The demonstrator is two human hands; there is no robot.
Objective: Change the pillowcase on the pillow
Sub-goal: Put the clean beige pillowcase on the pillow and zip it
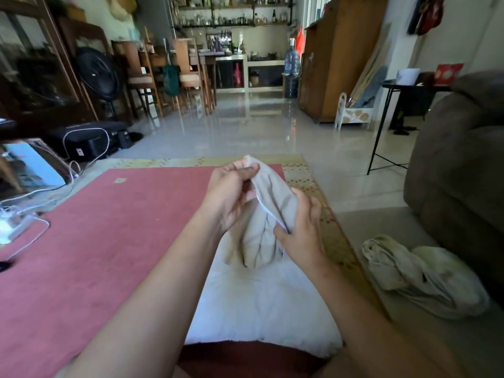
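Pillowcase (pixel 270 214) is up in both hands, bunched, its lower end draping onto the far end of the pillow (pixel 259 304), which lies flat beneath the wrists. Left hand (pixel 231 197) pinches the top, right hand (pixel 300 230) grips an edge lower down. Trouble ahead, I'd say: cloth this gathered could hide the opening, so one layer gets pulled alone and the case goes on twisted.

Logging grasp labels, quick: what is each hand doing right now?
Left hand: pinches the top end of the beige pillowcase.
Right hand: grips the same pillowcase lower down, above the white pillow.
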